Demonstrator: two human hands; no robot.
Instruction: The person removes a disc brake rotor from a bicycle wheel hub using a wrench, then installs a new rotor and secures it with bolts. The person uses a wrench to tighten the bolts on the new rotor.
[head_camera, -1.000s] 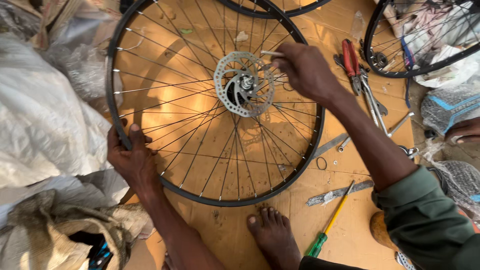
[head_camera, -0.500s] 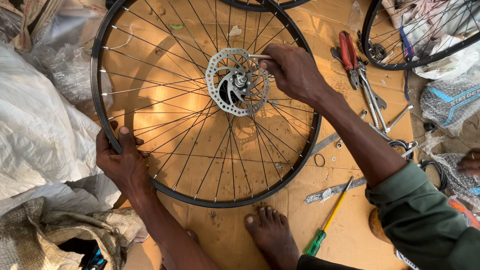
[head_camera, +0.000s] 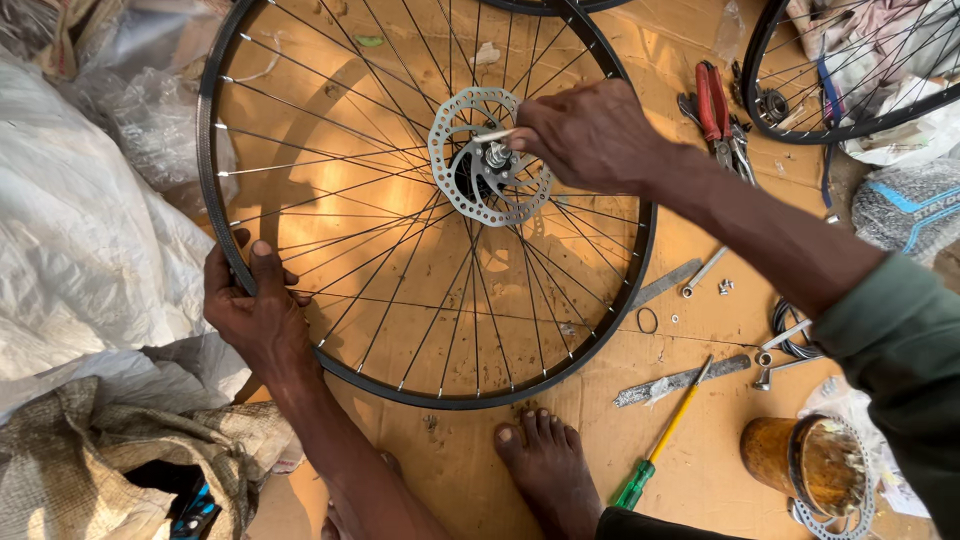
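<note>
We see a wheel (head_camera: 420, 200) lying flat on cardboard (head_camera: 470, 460) on the floor, our landmark. Left hand (head_camera: 255, 310) grips the wheel's rim at its lower left, fingers curled over it. Right hand (head_camera: 590, 135) sits at the wheel's hub, closed on a thin metal tool (head_camera: 495, 135) whose tip meets the disc rotor (head_camera: 490, 155) at the centre. A bare foot (head_camera: 545, 465) is just below the wheel. Right of the wheel: red pliers (head_camera: 715, 105), a flat file (head_camera: 680, 380), a yellow-green screwdriver (head_camera: 665, 440), small bolts and rings. A second wheel (head_camera: 850, 70) is upper right. White plastic sheets (head_camera: 80, 230) lie left of the wheel.
</note>
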